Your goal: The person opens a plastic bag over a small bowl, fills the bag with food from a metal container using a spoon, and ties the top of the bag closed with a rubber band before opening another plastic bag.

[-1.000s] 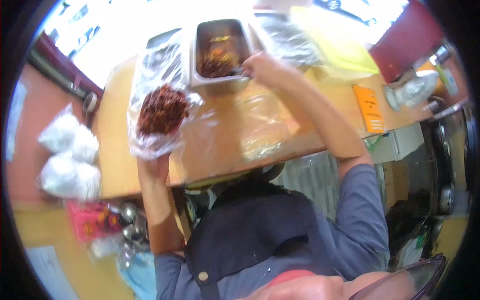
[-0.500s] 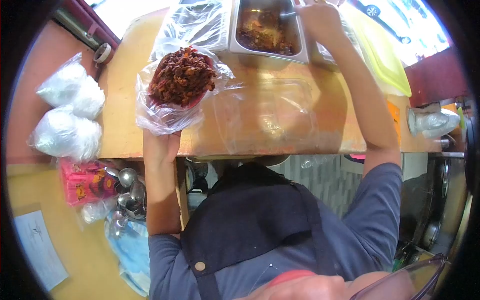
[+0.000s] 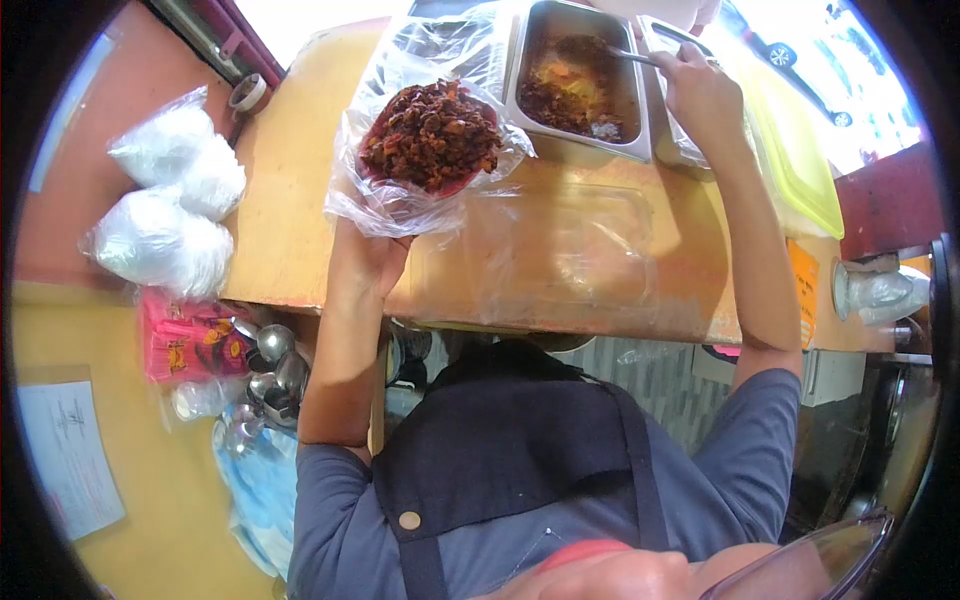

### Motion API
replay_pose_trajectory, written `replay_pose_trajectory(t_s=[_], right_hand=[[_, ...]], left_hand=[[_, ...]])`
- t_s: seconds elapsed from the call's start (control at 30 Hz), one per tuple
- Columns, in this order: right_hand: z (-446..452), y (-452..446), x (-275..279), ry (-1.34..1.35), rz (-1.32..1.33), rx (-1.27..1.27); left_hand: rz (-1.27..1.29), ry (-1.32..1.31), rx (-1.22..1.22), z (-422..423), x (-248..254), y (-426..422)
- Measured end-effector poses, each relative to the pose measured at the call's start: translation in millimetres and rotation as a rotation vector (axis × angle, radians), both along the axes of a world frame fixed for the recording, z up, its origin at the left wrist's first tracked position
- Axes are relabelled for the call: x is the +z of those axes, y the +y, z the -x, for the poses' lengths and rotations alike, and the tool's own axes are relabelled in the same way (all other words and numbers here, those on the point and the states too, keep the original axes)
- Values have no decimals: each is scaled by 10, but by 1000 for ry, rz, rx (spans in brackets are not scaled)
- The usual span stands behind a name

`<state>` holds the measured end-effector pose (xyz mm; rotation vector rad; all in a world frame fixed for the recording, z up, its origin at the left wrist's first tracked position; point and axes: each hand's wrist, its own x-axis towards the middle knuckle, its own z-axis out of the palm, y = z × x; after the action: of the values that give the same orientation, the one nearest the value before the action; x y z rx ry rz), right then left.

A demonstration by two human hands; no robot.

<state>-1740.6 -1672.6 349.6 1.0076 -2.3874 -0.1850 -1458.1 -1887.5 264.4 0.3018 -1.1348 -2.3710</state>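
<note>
Heaped dark brown chopped food (image 3: pixel 430 135) fills a reddish bowl (image 3: pixel 452 189) wrapped in a clear plastic bag (image 3: pixel 385 210). My left hand (image 3: pixel 376 258) supports this bowl from below, its fingers mostly hidden under the plastic. Over to the right, my right hand (image 3: pixel 703 95) grips the handle of a metal spoon (image 3: pixel 632 56). The spoon's head rests in the same kind of food inside a rectangular metal food pan (image 3: pixel 645 150). Some of the pan's bottom shows through reddish oil.
A plastic-covered pan (image 3: pixel 450 45) stands left of the open one. A yellow lid (image 3: pixel 800 150) lies at the right. Knotted white plastic bags (image 3: pixel 165 240) hang at the left, above metal ladles (image 3: pixel 278 370). Another person's hand (image 3: pixel 706 12) shows at the top edge.
The view has shifted, moving the counter rightward in the picture. My right hand is lower, and the spoon now shows inside the pan. My left hand still holds the bowl, slightly nearer the pan.
</note>
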Motion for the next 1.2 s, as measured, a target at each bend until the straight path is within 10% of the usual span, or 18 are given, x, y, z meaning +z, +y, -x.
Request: replay_pose_trajectory(t_s=[0.53, 1.2], right_hand=[[371, 355, 133, -212, 668, 62], [829, -70, -407, 59, 412, -32]], left_hand=[[92, -224, -327, 1811, 414, -82], [366, -471, -125, 3037, 15, 126]])
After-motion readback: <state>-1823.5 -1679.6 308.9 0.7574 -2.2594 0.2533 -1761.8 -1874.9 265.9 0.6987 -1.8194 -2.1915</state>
